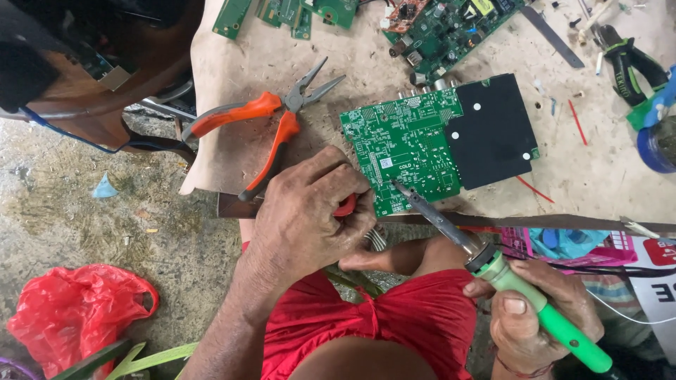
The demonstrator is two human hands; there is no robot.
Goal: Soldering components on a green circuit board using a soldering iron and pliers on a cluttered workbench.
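The right hand [531, 313] grips a green-handled soldering iron [493, 264] like a pen, so its tip lands on the near edge of the green circuit board [401, 151]. The left hand [310, 211] is curled shut on something red at that edge, seemingly steadying the spot. Orange-handled pliers [271, 123] lie just beyond on the worktop [598, 176], within reach.

circuit board [401, 151] at near edge of workbench [605, 176] | pliers [271, 123] left of it, near left edge | soldering iron [493, 271] reaching from right, tip on board's near edge | left hand [310, 211] at board's near-left corner | second circuit board [451, 28] behind, at far edge | plastic bag [77, 313] on floor, far left
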